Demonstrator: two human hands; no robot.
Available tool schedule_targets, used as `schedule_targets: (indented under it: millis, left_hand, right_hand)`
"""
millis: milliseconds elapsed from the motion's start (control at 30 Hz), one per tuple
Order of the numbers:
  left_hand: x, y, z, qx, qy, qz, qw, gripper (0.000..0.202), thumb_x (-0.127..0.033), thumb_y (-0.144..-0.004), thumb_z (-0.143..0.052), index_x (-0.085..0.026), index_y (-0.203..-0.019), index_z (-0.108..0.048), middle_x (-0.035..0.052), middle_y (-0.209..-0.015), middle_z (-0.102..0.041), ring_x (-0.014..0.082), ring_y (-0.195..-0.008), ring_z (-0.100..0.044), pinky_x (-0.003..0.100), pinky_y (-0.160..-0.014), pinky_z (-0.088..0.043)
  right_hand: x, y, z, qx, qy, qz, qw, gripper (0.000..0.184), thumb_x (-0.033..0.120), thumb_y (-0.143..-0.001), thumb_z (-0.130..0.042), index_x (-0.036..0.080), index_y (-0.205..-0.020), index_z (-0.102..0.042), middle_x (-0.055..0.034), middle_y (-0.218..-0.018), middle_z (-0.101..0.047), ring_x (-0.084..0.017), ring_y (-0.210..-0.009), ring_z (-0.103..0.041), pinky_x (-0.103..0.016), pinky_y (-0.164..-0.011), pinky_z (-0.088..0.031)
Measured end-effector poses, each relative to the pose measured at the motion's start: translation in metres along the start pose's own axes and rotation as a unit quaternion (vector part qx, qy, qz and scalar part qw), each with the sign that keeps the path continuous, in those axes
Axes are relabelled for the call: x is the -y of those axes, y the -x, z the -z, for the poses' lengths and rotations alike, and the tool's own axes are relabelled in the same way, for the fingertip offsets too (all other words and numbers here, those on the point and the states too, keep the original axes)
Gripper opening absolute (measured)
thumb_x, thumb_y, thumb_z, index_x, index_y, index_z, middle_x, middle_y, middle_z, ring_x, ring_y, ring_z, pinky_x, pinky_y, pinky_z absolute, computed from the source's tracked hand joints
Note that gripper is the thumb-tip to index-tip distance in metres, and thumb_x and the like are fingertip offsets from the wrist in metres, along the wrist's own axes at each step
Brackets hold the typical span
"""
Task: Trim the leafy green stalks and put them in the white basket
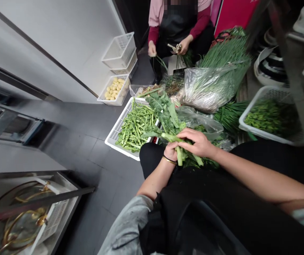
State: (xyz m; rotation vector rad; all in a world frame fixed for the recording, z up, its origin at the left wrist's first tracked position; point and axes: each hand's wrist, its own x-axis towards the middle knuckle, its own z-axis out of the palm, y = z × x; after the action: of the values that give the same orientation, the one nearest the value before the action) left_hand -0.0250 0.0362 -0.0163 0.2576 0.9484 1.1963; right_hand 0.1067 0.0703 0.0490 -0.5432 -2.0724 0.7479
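Low over my lap, both my hands meet around a leafy green stalk (169,137) with a thick pale stem and large leaves. My left hand (171,151), with a gold bangle at its wrist, is closed on it from the near side. My right hand (197,142) comes in from the right, thumb and fingers closed on the stalk beside the left one. Cut stem ends poke out below my fingers, and parts of my fingers are hidden. A white basket (110,139) of trimmed green stems stands just beyond my left hand, by my knee.
Across from me sits a person (177,28) handling thin green stalks. A plastic bag (207,92) of long scallions lies between us. Potatoes (114,88) fill a crate by the wall. On the right is a basket (247,127) of greens; a metal rack (79,193) stands lower left.
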Motion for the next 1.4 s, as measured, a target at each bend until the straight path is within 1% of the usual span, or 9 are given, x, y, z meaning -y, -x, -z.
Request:
schedule_targets:
  millis: [300, 400, 567, 700, 800, 867, 1000, 1133, 1400]
  left_hand:
    - [-0.020, 0.011, 0.003, 0.107, 0.054, 0.027, 0.992, 0.033, -0.038, -0.063, -0.067, -0.013, -0.084, -0.064, 0.0106, -0.083, -0.069, 0.0260, -0.089, -0.066, 0.036, -0.077, -0.052]
    - [-0.025, 0.017, -0.005, 0.168, 0.067, -0.009, 0.984, 0.037, -0.043, -0.060, -0.067, -0.016, -0.086, -0.063, 0.0099, -0.093, -0.068, 0.0302, -0.106, -0.060, 0.040, -0.086, -0.050]
    - [-0.037, 0.026, -0.006, 0.138, 0.029, -0.016, 0.990, 0.041, -0.047, -0.062, -0.061, -0.016, -0.089, -0.062, 0.0128, -0.106, -0.065, 0.0334, -0.114, -0.055, 0.045, -0.090, -0.047]
    - [-0.045, 0.026, 0.003, 0.071, 0.001, -0.001, 0.997, 0.039, -0.048, -0.066, -0.058, -0.014, -0.085, -0.061, 0.0129, -0.089, -0.065, 0.0326, -0.103, -0.060, 0.046, -0.085, -0.049]
    - [-0.054, 0.021, 0.012, 0.018, 0.051, -0.077, 0.996, 0.027, -0.043, -0.074, -0.054, -0.017, -0.074, -0.056, 0.0054, -0.069, -0.058, 0.0226, -0.083, -0.064, 0.038, -0.081, -0.051]
    - [-0.060, 0.019, 0.018, 0.012, 0.101, -0.134, 0.986, 0.020, -0.036, -0.079, -0.052, -0.018, -0.070, -0.052, 0.0012, -0.060, -0.051, 0.0151, -0.066, -0.061, 0.031, -0.074, -0.053]
    - [-0.065, 0.025, 0.028, 0.003, 0.116, -0.109, 0.987, 0.017, -0.027, -0.080, -0.052, -0.017, -0.067, -0.050, -0.0014, -0.053, -0.047, 0.0098, -0.048, -0.053, 0.023, -0.053, -0.050]
    - [-0.045, 0.038, 0.020, -0.029, -0.003, 0.016, 0.999, 0.010, -0.018, -0.069, -0.063, -0.012, -0.071, -0.056, 0.0062, -0.061, -0.062, 0.0186, -0.059, -0.065, 0.026, -0.051, -0.051]
    - [-0.021, 0.052, 0.010, 0.005, -0.042, 0.057, 0.997, 0.016, -0.014, -0.066, -0.065, -0.004, -0.079, -0.062, 0.0165, -0.074, -0.070, 0.0226, -0.065, -0.068, 0.029, -0.057, -0.054]
  right_hand:
    - [0.015, 0.009, 0.027, 0.171, -0.214, 0.029, 0.961, 0.022, 0.025, -0.087, -0.057, 0.020, -0.107, -0.065, -0.0102, -0.107, -0.066, -0.020, -0.111, -0.056, -0.044, -0.101, -0.039]
    - [0.034, 0.017, 0.030, 0.199, -0.187, 0.064, 0.960, 0.024, 0.021, -0.088, -0.054, 0.020, -0.110, -0.064, -0.0099, -0.110, -0.066, -0.020, -0.117, -0.053, -0.045, -0.103, -0.036]
    - [0.042, 0.024, 0.027, 0.245, -0.117, 0.116, 0.956, 0.023, 0.021, -0.089, -0.053, 0.022, -0.110, -0.064, -0.0080, -0.111, -0.067, -0.019, -0.118, -0.052, -0.046, -0.108, -0.028]
    - [0.036, 0.024, 0.031, 0.104, -0.220, -0.045, 0.969, 0.021, 0.029, -0.089, -0.052, 0.022, -0.107, -0.062, -0.0082, -0.105, -0.068, -0.021, -0.106, -0.060, -0.043, -0.095, -0.045]
    - [0.038, 0.021, 0.050, -0.117, -0.290, -0.146, 0.939, 0.024, 0.033, -0.090, -0.048, 0.025, -0.111, -0.058, -0.0060, -0.089, -0.068, -0.021, -0.080, -0.066, -0.043, -0.079, -0.052]
    - [0.037, 0.019, 0.066, -0.155, -0.307, -0.151, 0.927, 0.027, 0.035, -0.091, -0.044, 0.027, -0.115, -0.056, -0.0035, -0.080, -0.065, -0.017, -0.062, -0.062, -0.039, -0.067, -0.053]
    - [0.019, 0.011, 0.081, 0.153, -0.138, -0.119, 0.971, 0.029, 0.037, -0.087, -0.052, 0.024, -0.109, -0.065, -0.0022, -0.079, -0.067, -0.014, -0.057, -0.059, -0.030, -0.059, -0.047]
    - [-0.001, -0.007, 0.062, 0.397, 0.052, -0.028, 0.916, 0.023, 0.035, -0.086, -0.052, 0.024, -0.095, -0.069, -0.0010, -0.080, -0.070, -0.014, -0.064, -0.061, -0.026, -0.058, -0.041]
    - [-0.013, -0.049, 0.034, 0.363, 0.274, 0.155, 0.877, 0.008, 0.022, -0.080, -0.058, 0.020, -0.075, -0.065, -0.0035, -0.068, -0.064, -0.016, -0.066, -0.056, -0.030, -0.063, -0.037]
